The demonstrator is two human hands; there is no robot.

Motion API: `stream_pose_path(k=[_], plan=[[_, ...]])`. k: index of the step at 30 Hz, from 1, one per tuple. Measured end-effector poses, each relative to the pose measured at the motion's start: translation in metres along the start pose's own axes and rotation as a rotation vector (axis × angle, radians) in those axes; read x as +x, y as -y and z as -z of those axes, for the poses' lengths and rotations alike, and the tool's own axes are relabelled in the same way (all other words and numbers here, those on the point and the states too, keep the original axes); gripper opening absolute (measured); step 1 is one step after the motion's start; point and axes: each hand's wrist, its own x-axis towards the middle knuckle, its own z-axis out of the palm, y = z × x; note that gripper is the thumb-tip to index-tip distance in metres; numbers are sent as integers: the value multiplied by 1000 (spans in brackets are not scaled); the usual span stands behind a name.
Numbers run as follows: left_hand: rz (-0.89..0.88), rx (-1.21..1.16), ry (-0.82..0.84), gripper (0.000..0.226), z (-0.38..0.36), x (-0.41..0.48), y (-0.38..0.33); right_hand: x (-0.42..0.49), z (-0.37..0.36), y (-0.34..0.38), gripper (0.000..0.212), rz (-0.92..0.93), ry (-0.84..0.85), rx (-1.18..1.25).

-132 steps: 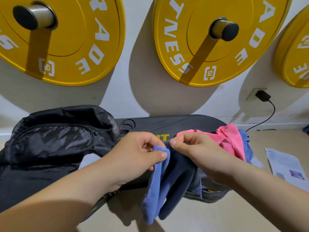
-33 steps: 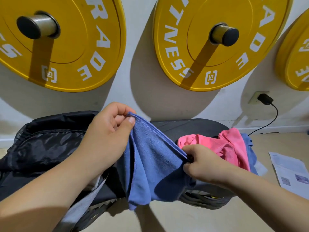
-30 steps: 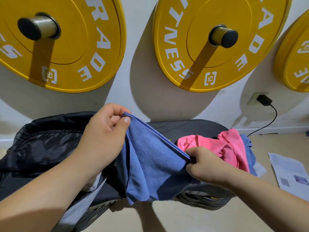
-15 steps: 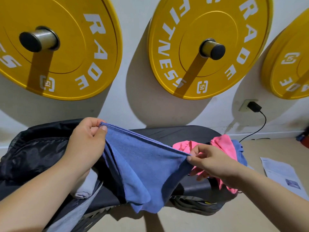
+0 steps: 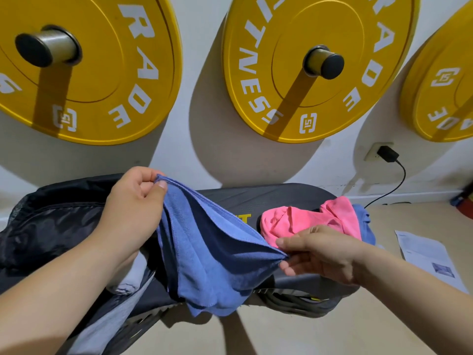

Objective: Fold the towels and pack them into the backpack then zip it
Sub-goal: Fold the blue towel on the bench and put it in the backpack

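Observation:
A blue towel [image 5: 204, 254] hangs doubled between my two hands above a dark bench. My left hand [image 5: 133, 211] pinches its upper left corners, raised near the black backpack [image 5: 51, 221]. My right hand [image 5: 322, 254] pinches the opposite corners, lower and to the right. The backpack lies on the left with its top open; a pale folded cloth [image 5: 130, 278] shows inside, under my left wrist. A crumpled pink towel [image 5: 307, 219] lies on the bench behind my right hand, with another blue towel [image 5: 363, 226] just past it.
The dark padded bench [image 5: 268, 198] stands against a white wall carrying yellow weight plates [image 5: 307, 73] on pegs. A charger [image 5: 387, 153] is plugged into a wall socket, its cable trailing down. A printed paper sheet [image 5: 430, 257] lies on the beige floor at right.
My hands have drawn apart, stretching the blue towel's top edge. In the last half second the right hand dropped a little, and the view tilted slightly.

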Motion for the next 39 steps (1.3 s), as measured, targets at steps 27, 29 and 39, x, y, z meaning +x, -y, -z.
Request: stream_pose_path(k=[27,29,39], plan=[[-51,-59,-6,11,17,2,-13,-54,30,42,34,546,-200,-41],[-45,-39,65,11,17,1,-9,-51,27,36,35,561,-376,-331],[1,-115,100,6,23,-3,-14,-53,41,27,20,483,-99,-106]])
